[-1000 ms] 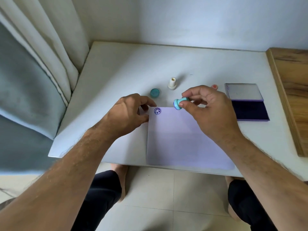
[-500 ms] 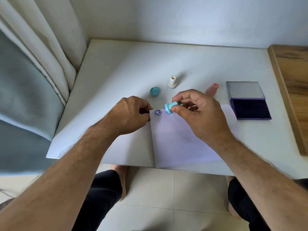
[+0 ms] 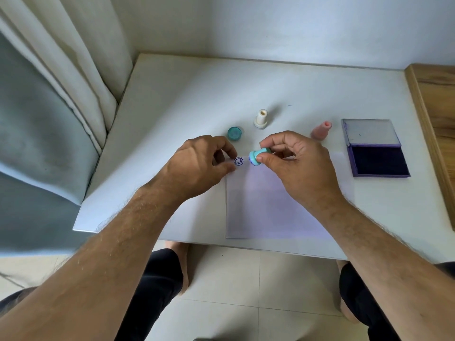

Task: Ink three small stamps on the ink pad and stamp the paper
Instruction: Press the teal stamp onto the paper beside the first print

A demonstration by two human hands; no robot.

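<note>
— Where is the teal stamp [image 3: 257, 156]?
— Pinched in the right hand [image 3: 295, 166], tilted, just beside the round print [image 3: 238, 161] on the paper [image 3: 266, 210].
— The left hand [image 3: 199, 166]?
— Fingers curled, pressing the paper's top-left corner.

A teal stamp [image 3: 256, 156] hangs tilted on its side just above the top edge of a pale sheet of paper [image 3: 266, 207], its inked face turned toward nine o'clock — beside one round blue print [image 3: 238, 161] at the sheet's top-left corner. At twelve o'clock stands a white stamp [image 3: 261, 118]; at two o'clock, a pink stamp [image 3: 321, 130]; at three o'clock — an open ink pad [image 3: 378, 160], dark blue.
</note>
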